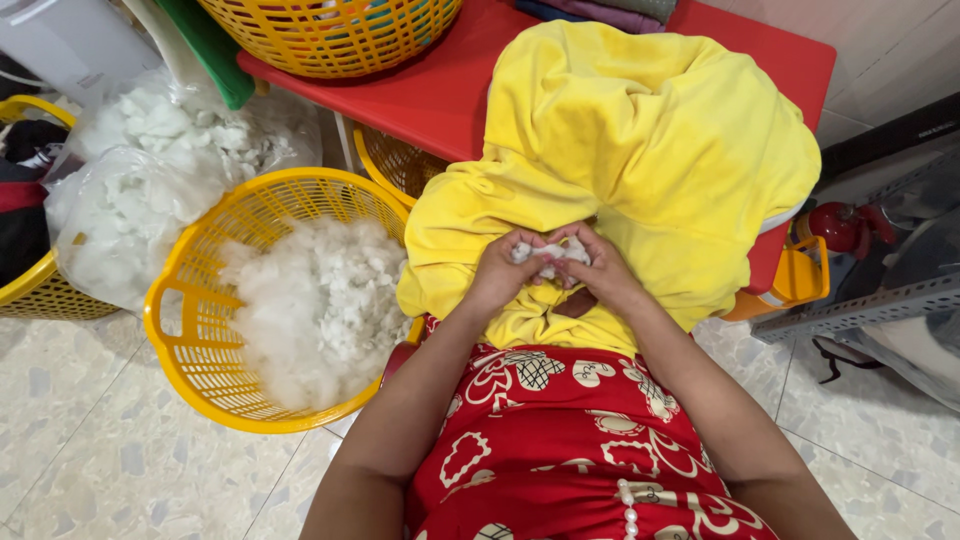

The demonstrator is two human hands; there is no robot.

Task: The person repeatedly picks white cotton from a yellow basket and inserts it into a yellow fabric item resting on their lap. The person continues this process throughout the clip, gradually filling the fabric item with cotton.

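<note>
White stuffing tuft (548, 254) pinched between left hand (497, 272) and right hand (598, 268) fingertips — best pushed in small wads, deep into the yellow plush cover (620, 140).

Speckled tile floor (120, 460), red table (440, 90), grey metal rack (870, 305).

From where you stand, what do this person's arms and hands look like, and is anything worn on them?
Both forearms are bare, with no sleeves in view. The left hand and right hand wear no gloves, and I can make out no rings, watch or bracelets. The garment below the arms is red with white heart and loop patterns.
</note>
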